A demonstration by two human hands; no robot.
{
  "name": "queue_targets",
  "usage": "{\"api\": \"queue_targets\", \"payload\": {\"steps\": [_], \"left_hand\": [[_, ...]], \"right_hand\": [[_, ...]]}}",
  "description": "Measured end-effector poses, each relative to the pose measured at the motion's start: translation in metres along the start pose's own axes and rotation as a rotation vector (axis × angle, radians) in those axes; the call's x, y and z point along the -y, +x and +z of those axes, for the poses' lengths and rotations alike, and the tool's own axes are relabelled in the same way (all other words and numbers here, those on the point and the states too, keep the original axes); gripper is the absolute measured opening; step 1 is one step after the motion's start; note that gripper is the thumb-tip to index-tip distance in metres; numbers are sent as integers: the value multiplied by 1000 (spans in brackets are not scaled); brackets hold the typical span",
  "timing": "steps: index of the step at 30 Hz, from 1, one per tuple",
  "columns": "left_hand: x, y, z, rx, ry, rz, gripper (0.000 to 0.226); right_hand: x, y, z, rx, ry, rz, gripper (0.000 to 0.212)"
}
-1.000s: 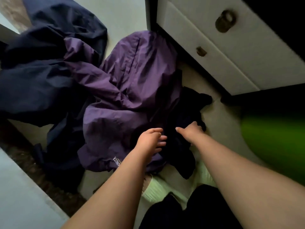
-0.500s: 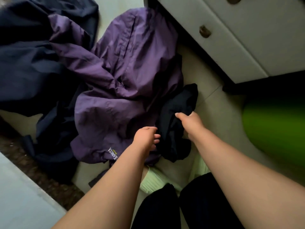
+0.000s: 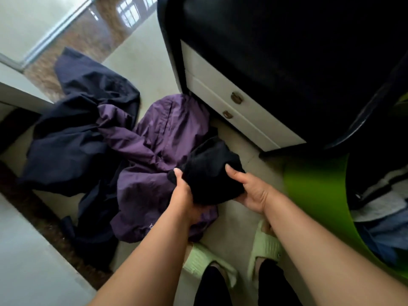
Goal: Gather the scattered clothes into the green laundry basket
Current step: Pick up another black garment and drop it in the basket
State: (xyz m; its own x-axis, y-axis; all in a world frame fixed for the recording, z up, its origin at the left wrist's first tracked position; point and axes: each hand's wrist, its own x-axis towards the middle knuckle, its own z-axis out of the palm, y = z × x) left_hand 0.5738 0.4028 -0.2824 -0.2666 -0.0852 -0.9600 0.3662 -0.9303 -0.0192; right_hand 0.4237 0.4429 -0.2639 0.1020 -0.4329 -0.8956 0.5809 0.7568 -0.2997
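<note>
On the far left floor the navy garment [image 3: 75, 138] lies untouched, with the purple jacket [image 3: 154, 151] beside it, also still down. The black garment [image 3: 209, 173], on the floor half a second ago and pinched by the right hand alone, is now bunched and lifted clear. The left hand [image 3: 183, 193] and right hand [image 3: 249, 191] are each clamped on it. The basket [image 3: 313, 195] stands just right, already holding clothes; judged next: carry across and drop.
</note>
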Motion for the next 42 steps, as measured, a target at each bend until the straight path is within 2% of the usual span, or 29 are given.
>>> {"api": "queue_targets", "payload": {"steps": [2, 4, 6, 9, 10, 12, 15, 17, 18, 19, 21, 22, 25, 28, 30, 32, 33, 34, 36, 37, 39, 42], "left_hand": [[-3, -15, 7, 37, 23, 45, 84], [2, -28, 17, -31, 181, 125, 59], [13, -42, 35, -50, 287, 162, 44], [33, -57, 64, 64, 309, 134, 32], [42, -62, 77, 53, 383, 136, 27], [54, -66, 97, 22, 592, 160, 25], [85, -75, 141, 189, 784, 107, 26], [117, -81, 182, 289, 853, 66, 21], [132, -82, 202, 338, 862, 65, 11], [144, -81, 217, 386, 867, 79, 10], [163, -76, 244, 449, 833, 112, 29], [175, -73, 260, 462, 796, 123, 34], [196, -64, 294, 438, 687, 182, 40], [195, -48, 299, 221, 841, 346, 42], [195, -39, 293, 121, 996, 384, 49], [196, -35, 285, 80, 1057, 379, 50], [195, -34, 280, 75, 1052, 372, 49], [195, -35, 275, 73, 1038, 359, 48], [192, -35, 266, 55, 1013, 335, 44], [190, -35, 262, 42, 1001, 326, 41], [184, -34, 250, 25, 1000, 313, 37], [175, -30, 232, 39, 1082, 271, 35]], "right_hand": [[3, -14, -3, 69, -43, 81, 56], [8, -32, -12, 104, -69, 105, 58], [16, -52, -27, 86, -129, 99, 63], [30, -80, -52, 48, -179, 74, 68], [36, -91, -64, 44, -182, 60, 67], [45, -109, -87, 51, -172, 48, 60], [61, -143, -128, 102, -106, 5, 50], [68, -167, -164, 76, -1, -86, 48], [71, -177, -182, 46, 57, -146, 54], [76, -186, -196, 22, 110, -200, 67], [89, -199, -218, -25, 157, -297, 87], [96, -204, -235, -76, 159, -345, 88], [124, -204, -278, -272, 168, -471, 68], [146, -184, -309, -471, 44, -550, 83], [154, -163, -321, -688, -241, -460, 86], [157, -144, -319, -996, -557, -256, 92], [157, -140, -310, -1095, -687, -236, 90], [154, -138, -300, -1143, -798, -298, 81], [145, -126, -288, -1082, -989, -449, 60], [138, -118, -286, -1003, -1076, -441, 55], [126, -101, -284, -801, -1130, -259, 62], [115, -91, -287, -603, -1085, 30, 76]]}}
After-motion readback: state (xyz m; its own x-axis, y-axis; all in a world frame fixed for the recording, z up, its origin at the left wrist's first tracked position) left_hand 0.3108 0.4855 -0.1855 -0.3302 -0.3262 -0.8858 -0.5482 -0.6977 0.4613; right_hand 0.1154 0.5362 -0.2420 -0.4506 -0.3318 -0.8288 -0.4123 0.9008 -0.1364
